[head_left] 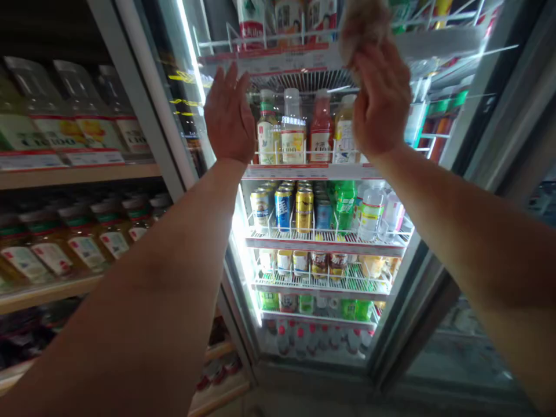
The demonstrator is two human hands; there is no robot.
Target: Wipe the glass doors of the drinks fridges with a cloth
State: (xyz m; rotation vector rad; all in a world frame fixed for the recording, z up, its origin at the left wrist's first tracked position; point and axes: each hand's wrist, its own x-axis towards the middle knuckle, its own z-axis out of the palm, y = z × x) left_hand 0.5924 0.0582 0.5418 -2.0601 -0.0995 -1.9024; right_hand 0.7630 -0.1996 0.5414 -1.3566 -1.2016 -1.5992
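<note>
Both my arms reach up into an open drinks fridge. My left hand [229, 116] is held flat with fingers stretched out, holding nothing, just left of the bottles [293, 128] on the second shelf. My right hand [379, 95] is raised higher and its fingers are closed on a crumpled brownish cloth [362, 26], pressed near the front rail of the top shelf [278, 58]. The cloth is blurred.
Lower fridge shelves hold several cans [284, 205], a green bottle [345, 202] and more bottles below. The open glass door [174, 98] stands to the left. Wooden store shelves [78, 174] at far left carry bottled drinks. Another fridge door frame [478, 110] is at right.
</note>
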